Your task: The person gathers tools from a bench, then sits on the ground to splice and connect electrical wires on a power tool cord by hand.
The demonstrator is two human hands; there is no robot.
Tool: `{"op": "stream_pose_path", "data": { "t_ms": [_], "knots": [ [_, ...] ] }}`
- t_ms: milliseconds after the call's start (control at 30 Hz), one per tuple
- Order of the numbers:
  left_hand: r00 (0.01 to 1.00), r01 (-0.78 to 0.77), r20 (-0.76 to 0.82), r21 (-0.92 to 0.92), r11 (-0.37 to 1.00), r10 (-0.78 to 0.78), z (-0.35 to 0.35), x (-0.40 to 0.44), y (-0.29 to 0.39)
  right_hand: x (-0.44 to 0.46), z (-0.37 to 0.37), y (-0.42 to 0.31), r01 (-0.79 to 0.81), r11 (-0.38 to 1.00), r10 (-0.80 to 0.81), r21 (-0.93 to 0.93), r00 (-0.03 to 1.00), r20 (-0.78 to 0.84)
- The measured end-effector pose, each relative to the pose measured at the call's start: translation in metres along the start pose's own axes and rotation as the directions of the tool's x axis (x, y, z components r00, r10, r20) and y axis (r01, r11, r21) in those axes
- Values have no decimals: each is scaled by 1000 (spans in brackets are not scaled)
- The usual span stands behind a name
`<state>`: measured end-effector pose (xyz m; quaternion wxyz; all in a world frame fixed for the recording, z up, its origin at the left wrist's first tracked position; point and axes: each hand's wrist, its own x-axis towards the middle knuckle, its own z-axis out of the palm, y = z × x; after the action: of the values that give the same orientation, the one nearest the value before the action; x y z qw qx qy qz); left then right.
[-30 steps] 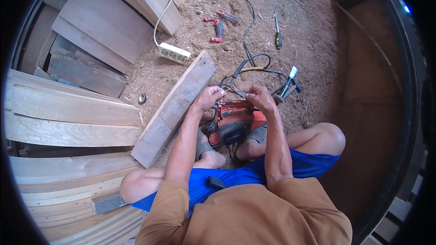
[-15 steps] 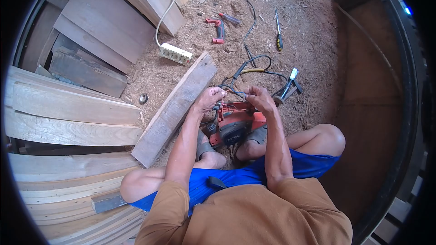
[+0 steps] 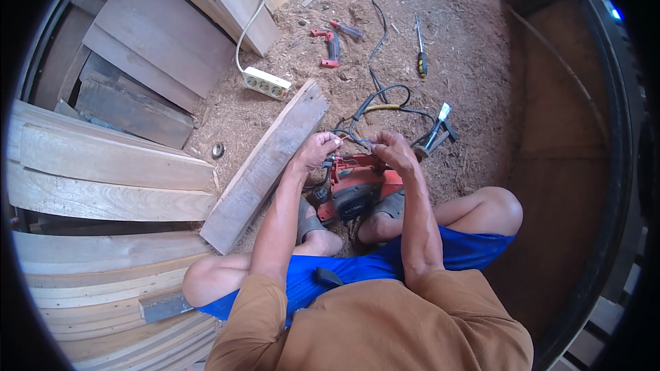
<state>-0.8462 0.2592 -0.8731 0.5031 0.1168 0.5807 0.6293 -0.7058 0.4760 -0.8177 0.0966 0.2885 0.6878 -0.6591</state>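
Observation:
Between my feet sits a red and black power tool (image 3: 353,192), which looks like an electric planer with its handle housing off and thin wires exposed. Just above it, my left hand (image 3: 317,150) is closed in a pinch on a thin orange wire (image 3: 346,138). Facing it, my right hand (image 3: 395,150) pinches a thin blue wire (image 3: 361,141). The fingertips hide the wire ends. A black power cord (image 3: 357,111) loops on the ground beyond both hands. Farther off lies a red and black handle cover (image 3: 332,49).
A wooden beam (image 3: 265,168) lies left of the tool, with a power strip (image 3: 265,84) past its far end. A screwdriver (image 3: 421,48), a red-tipped tube (image 3: 348,29), a bladed tool (image 3: 437,129) and a tape roll (image 3: 218,150) lie on sawdust. Stacked planks (image 3: 117,189) stand left.
Hardly anything differs. Both hands keep their pinch on the wires in nearly the same place, with only slight finger movement.

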Motion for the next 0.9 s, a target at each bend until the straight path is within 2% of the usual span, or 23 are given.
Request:
{"op": "stream_pose_path", "data": {
  "t_ms": [133,467,900],
  "knots": [
    [999,-51,-6,24,998,51,2,0,-1,0,1,-2,-4,1000,4,-25,1000,-6],
    [1000,-23,3,-8,1000,23,-1,2,-3,5,1,7,22,999,-22,-41,1000,-7],
    [999,-35,2,3,999,35,-2,2,-5,-6,3,-12,-52,998,52,-36,999,2]
  ]
}}
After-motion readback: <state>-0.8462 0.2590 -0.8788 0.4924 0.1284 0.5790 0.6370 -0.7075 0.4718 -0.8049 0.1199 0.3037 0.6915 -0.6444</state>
